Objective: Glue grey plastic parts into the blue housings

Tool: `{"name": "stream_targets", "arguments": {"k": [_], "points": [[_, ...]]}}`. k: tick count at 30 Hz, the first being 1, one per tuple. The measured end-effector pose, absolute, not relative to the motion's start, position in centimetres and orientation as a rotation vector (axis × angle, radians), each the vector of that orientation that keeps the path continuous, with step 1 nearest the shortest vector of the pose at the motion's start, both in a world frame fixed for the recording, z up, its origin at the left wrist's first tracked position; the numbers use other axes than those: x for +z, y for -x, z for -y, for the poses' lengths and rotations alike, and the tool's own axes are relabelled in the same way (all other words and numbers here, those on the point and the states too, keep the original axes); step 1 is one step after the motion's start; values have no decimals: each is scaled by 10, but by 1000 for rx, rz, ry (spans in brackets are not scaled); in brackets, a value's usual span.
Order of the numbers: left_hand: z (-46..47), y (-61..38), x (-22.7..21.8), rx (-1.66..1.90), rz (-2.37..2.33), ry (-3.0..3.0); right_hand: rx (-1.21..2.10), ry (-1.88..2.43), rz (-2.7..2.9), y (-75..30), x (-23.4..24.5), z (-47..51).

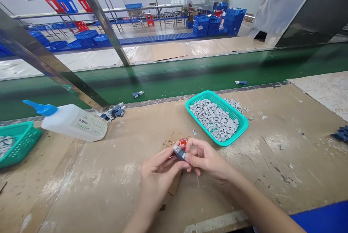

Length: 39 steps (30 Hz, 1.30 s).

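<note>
The small blue part [179,152], pale grey at one end, is pinched between both hands just above the cardboard-covered bench [272,175], near the middle of the view. The left hand [159,171] comes at it from 7 o'clock, with thumb and forefinger closed on its lower side. The right hand [206,157] comes from 3 o'clock, its fingertips clamped on the near end and its other fingers curled.

Just behind the part, at 12 o'clock and partly hidden by the fingers, lies a small red object [183,142]; what it is cannot be told. At 2 o'clock, near the right hand, stands a teal mesh basket [197,99] heaped with small grey pieces [214,119], a few spilled beside its far rim.

At 10 o'clock, well apart, a white squeeze bottle [76,123] with a blue nozzle lies on its side. A small pile of blue parts [112,111] rests by the bench edge at 11 o'clock. A second teal basket [21,146] shows at 9 o'clock, at the left edge. Beyond the bench runs a green conveyor belt [190,73] carrying two stray blue parts.
</note>
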<state>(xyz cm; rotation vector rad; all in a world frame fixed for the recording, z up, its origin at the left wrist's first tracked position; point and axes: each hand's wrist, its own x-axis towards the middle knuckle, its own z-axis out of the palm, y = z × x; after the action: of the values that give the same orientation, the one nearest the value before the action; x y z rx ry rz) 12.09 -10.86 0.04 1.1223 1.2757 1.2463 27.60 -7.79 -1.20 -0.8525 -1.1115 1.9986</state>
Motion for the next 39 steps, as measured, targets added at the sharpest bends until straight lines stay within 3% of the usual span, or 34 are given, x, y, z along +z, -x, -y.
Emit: {"name": "stream_targets", "arguments": {"k": [6, 12, 15, 28, 39], "points": [[84, -100, 0, 1117, -1183, -1257, 1788, 979, 1277, -280, -5, 72], [58, -77, -6, 1396, -1243, -1265, 513, 1655, 1470, -330, -17, 47], [57, -68, -16, 1425, -1237, -1136, 202, 1887, 1594, -348, -32, 38], [67, -75, -15, 1337, -1003, -747, 163, 2130, 1798, -352, -48, 24], [68, -74, -14, 1307, -1034, -728, 385, 1858, 1610, -343, -40, 26]]}}
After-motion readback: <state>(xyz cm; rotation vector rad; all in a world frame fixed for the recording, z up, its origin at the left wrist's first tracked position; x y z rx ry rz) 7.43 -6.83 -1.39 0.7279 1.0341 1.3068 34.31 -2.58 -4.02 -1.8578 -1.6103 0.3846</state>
